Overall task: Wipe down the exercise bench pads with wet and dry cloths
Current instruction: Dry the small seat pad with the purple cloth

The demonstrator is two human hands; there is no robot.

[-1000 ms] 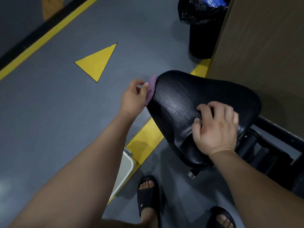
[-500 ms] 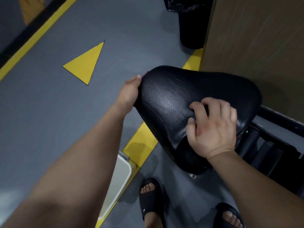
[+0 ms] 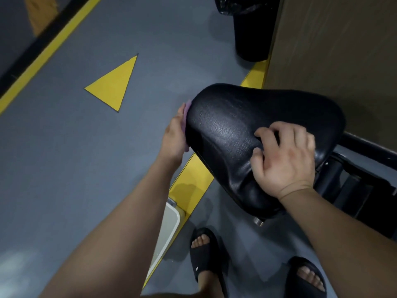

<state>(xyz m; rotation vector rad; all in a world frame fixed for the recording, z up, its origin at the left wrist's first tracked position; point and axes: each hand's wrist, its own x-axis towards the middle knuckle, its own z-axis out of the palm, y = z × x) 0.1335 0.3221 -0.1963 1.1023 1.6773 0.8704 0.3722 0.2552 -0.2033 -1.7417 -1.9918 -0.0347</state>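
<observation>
A black padded seat (image 3: 240,125) of the exercise machine fills the middle right of the view. My left hand (image 3: 175,134) holds a purple cloth (image 3: 187,110) flat against the pad's left side edge. Only thin strips of the cloth show above and below the palm, and the fingers are hidden behind the pad's edge. My right hand (image 3: 285,160) rests on top of the pad near its right end, with bent fingers and thumb pressing into the surface. No cloth shows under it.
The machine's black frame (image 3: 354,186) runs to the right under the pad. A brown wall panel (image 3: 333,50) stands behind it, beside a black bin (image 3: 251,35). A white container (image 3: 167,229) sits on the floor by my feet in black slides (image 3: 204,252).
My left hand has slid with the cloth from the pad's far tip down along its left side edge, and the cloth is now mostly hidden. My right hand has stayed on the pad.
</observation>
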